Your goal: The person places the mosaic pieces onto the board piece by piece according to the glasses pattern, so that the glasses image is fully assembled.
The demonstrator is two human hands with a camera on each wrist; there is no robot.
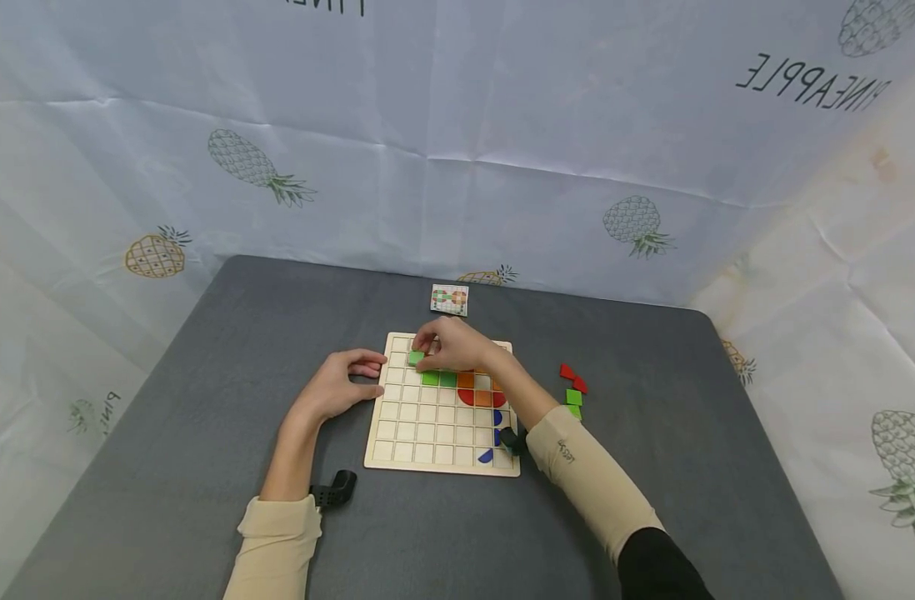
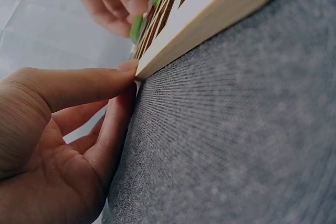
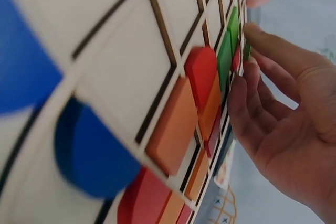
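Note:
A light wooden grid board (image 1: 423,433) lies on the table. Over its upper left part, my right hand (image 1: 457,343) pinches a green square tile (image 1: 416,358) between thumb and fingers; the tile's edge (image 3: 247,51) shows in the right wrist view. Below that hand, green tiles (image 1: 438,379) sit in the grid, beside orange tiles (image 1: 484,398) and red curved pieces (image 1: 466,397). Blue curved pieces (image 1: 486,456) are at the lower right, partly behind the right wrist. At the board's left edge, my left hand (image 1: 337,385) touches the side with thumb and fingertips.
A small pattern card (image 1: 449,300) lies behind the board. Right of the board are loose red pieces (image 1: 573,377) and green squares (image 1: 573,397). The grey table (image 1: 292,292) ends at a pineapple-print cloth (image 1: 397,200). A black wrist device (image 1: 342,487) sits by the left wrist.

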